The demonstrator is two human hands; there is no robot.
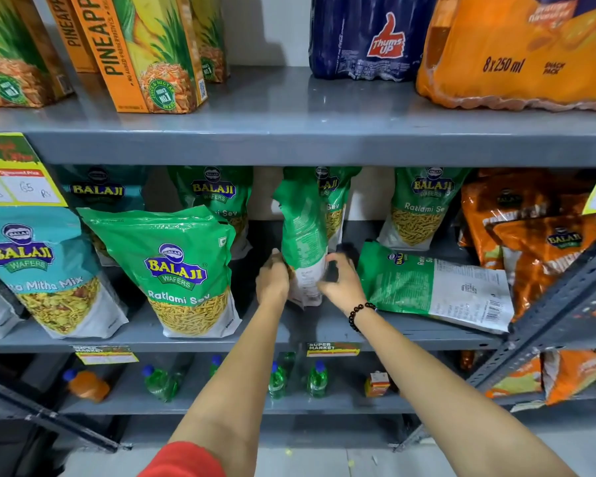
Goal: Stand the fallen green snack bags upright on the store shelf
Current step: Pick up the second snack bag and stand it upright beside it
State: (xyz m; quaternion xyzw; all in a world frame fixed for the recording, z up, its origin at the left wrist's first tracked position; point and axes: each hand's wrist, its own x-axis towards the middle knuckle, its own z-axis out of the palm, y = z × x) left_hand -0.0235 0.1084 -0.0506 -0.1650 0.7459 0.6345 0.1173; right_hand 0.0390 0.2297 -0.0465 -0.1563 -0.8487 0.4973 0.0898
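Hands, left hand and right hand, squeeze 1 green Ratlami Sev bag standing mid-shelf; its floppy top may tip it over; another fallen bag lies beside

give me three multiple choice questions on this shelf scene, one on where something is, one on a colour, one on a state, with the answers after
1. Where does the fallen green bag lie?
A. on the top shelf
B. on the middle shelf, right of the hands
C. on the floor

2. What colour is the bead bracelet on the right wrist?
A. dark
B. white
C. yellow

3. How is the green bag between the hands right now?
A. lying flat
B. held roughly upright, back side showing
C. hanging from a hook

Answers:
1 B, it lies flat, back up, beside the right hand on the middle shelf.
2 A, the beads look black.
3 B, the left hand and right hand grip its lower end while it stands.
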